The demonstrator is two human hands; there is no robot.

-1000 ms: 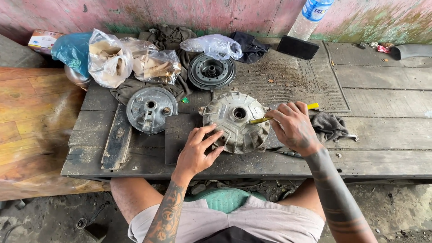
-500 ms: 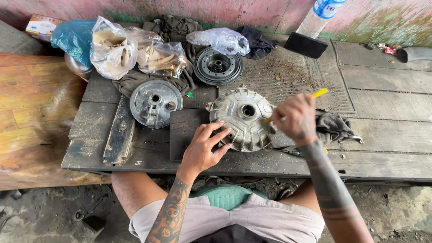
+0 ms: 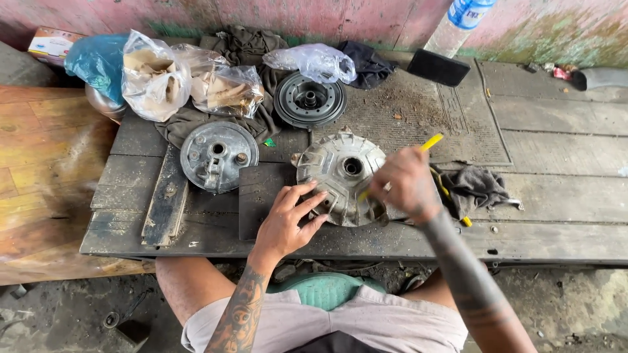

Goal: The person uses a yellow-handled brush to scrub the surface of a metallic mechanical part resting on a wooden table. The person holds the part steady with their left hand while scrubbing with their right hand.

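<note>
Hands at frame centre: the left hand [image 3: 288,219] spreads flat against a ribbed metal drum cover [image 3: 341,176] on the dark wooden bench [image 3: 556,196], while the right hand [image 3: 407,183] grips a yellow-handled tool [image 3: 432,142]. Rigid and probably heavy, the cover looks best held by its rim.

The right hand [image 3: 407,185] was blurred, and it hid the middle of the yellow tool [image 3: 432,142], so only the yellow end showed clearly. It also covered the right edge of the grey metal hub [image 3: 340,176]. The plastic bottle [image 3: 461,23] was cut off by the top edge. The contents of the clear bags [image 3: 190,82] could not be told.
</note>
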